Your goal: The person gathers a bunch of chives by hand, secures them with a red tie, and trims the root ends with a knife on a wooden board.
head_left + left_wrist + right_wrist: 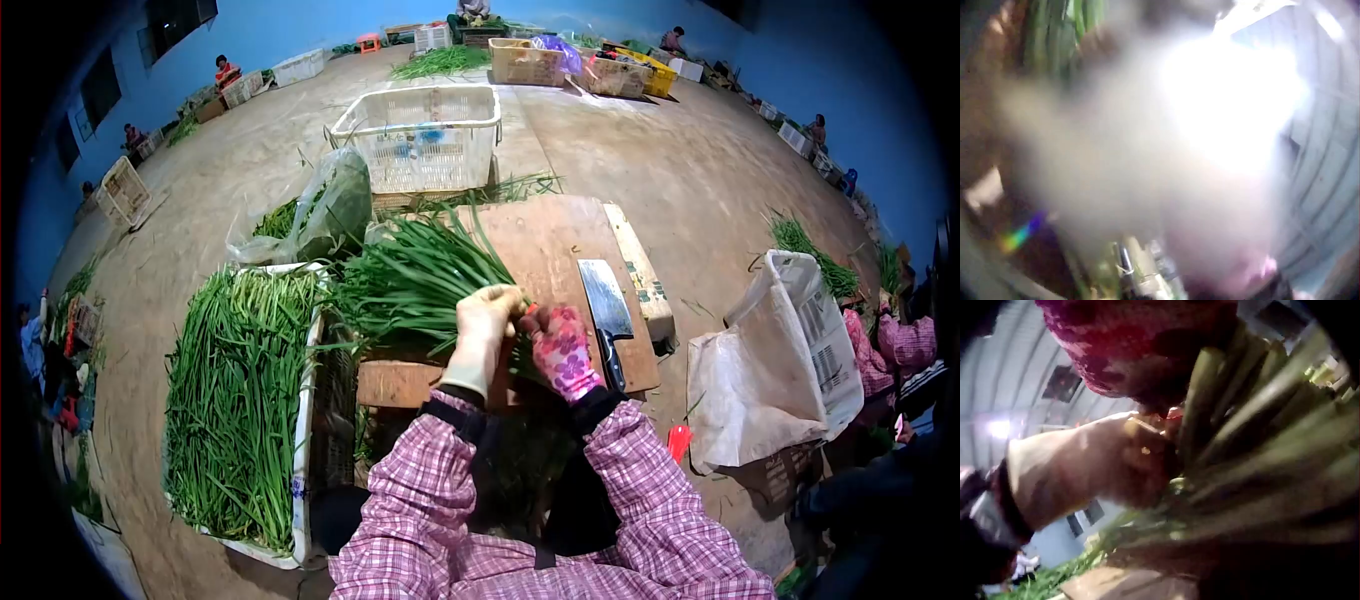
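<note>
A bunch of garlic chives [420, 280] lies across the wooden board [548, 230], its leaves fanned to the far left. My left hand [480, 335], in a cream glove, grips the bunch near its stalk end. Right beside it is my right hand [563, 350] in a pink patterned glove, its fingers curled and pinching a small orange-red band [531, 309] at the stalks. In the right wrist view the pale stalks [1260, 444] spread out next to both gloves. A blurred glove covers most of the left wrist view. A cleaver [606, 305] rests on the board's right side.
A white crate [302, 440] packed with chives stands at left, a plastic bag [335, 205] of greens behind it. Beyond the board is a white basket [425, 150]. At right stands a lined crate [775, 370]. Other people sit along the walls.
</note>
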Action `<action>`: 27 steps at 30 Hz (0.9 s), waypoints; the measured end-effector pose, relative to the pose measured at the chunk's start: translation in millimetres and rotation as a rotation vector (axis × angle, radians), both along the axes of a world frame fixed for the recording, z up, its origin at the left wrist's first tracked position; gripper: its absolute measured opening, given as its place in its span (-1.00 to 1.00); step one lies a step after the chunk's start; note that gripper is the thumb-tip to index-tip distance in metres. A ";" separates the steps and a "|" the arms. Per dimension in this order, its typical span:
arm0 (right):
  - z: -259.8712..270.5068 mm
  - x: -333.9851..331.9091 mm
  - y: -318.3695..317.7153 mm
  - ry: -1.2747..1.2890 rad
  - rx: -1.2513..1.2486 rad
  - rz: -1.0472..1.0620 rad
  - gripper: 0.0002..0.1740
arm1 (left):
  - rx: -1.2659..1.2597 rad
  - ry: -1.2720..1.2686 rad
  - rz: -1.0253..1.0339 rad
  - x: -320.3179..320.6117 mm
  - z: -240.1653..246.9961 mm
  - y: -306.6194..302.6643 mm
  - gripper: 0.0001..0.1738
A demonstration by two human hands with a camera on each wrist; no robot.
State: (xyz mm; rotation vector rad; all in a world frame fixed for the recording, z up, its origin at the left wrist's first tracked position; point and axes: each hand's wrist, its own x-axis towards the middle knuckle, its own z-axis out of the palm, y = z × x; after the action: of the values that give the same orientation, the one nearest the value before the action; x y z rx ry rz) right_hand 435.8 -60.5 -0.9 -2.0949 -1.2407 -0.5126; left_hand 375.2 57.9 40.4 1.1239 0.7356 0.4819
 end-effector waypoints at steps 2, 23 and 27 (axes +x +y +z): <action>-6.7 -21.1 0.7 -0.166 -0.159 0.120 -0.87 | -0.009 0.001 -0.051 -2.4 14.8 -2.8 -0.84; 21.6 -58.9 -62.5 -0.088 -0.654 0.168 -0.89 | 1.128 0.405 0.045 -162.1 -40.3 -39.4 -0.84; 3.4 -46.8 -63.9 -0.099 -0.730 0.199 -0.89 | 1.139 0.397 -0.093 -166.9 -42.5 -46.5 -0.82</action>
State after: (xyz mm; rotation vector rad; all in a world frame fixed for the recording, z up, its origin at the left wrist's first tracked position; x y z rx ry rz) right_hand 389.0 -124.4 2.5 -2.4950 -1.8755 -0.0628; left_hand 208.3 11.3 -2.1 2.3574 0.7399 0.6206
